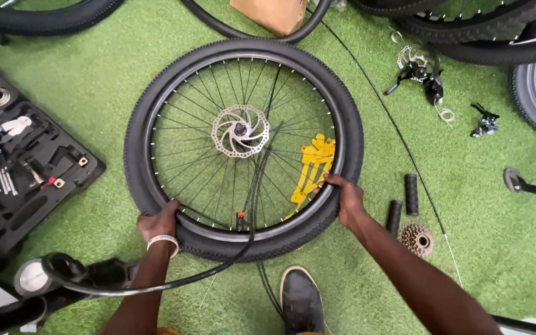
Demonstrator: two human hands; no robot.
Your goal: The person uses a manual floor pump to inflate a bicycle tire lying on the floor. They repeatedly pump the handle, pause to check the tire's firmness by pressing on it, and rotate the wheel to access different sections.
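Nearest the camera, a dark shoe (300,301) stands on the green artificial-turf floor (94,80), beside a black floor pump with a round gauge (35,277) whose hose curves up toward the wheel. Just beyond lies the black knobby-tyred spoked bicycle wheel (243,149), flat on the turf, silver disc rotor (240,130) at its hub. The left hand (158,223) is closed over the tyre's near-left edge, fingers curled onto the bead by the rim. The right hand (347,197) grips the near-right edge the same way, fingers hooked over the rim. Yellow plastic tyre levers (311,167) lie inside the wheel, just beside the right hand.

The step in hand looks like working the tyre bead at the rim; the next move would call for steady thumb pressure along the bead, both hands moving evenly.

To the right lie two black handlebar grips (402,205) and a rusty sprocket cassette (416,239); to the left an open black tool case (20,167); farther off, brake parts (420,73) and other tyres.
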